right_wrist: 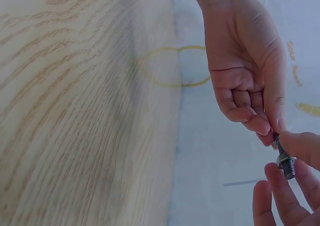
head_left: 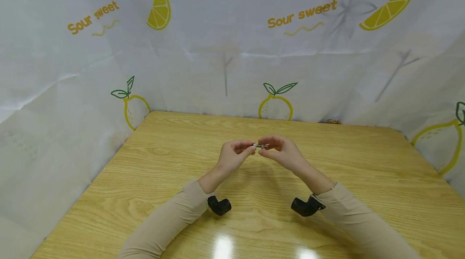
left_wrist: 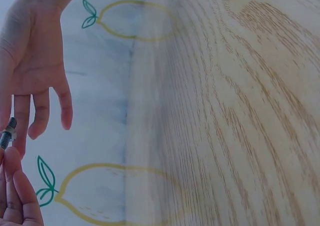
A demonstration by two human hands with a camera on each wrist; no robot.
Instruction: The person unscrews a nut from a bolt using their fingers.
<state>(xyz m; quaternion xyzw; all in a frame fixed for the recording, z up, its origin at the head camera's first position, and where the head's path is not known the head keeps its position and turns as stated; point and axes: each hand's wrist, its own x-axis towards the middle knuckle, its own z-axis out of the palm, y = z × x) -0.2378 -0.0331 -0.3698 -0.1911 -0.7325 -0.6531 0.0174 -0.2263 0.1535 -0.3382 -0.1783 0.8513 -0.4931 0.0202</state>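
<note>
A small metal bolt (head_left: 257,145) is held level above the table between both hands. My left hand (head_left: 232,157) pinches its head end between thumb and fingertips. A nut (right_wrist: 285,161) sits partway along the thread, and the threaded tip (right_wrist: 289,174) sticks out beyond it. Around the nut curve the thumb and fingertips of my right hand (head_left: 285,155), right at its edges. In the left wrist view, the right hand (left_wrist: 37,56) hangs over the bolt (left_wrist: 7,134) with its other fingers spread away. The bolt's head is hidden by the left fingertips.
Below the hands lies a wood-grain table (head_left: 174,146). A white cloth (head_left: 203,65) printed with lemons stands behind it and along both sides. Black angled wrist mounts (head_left: 219,205) jut from both sleeves over the table.
</note>
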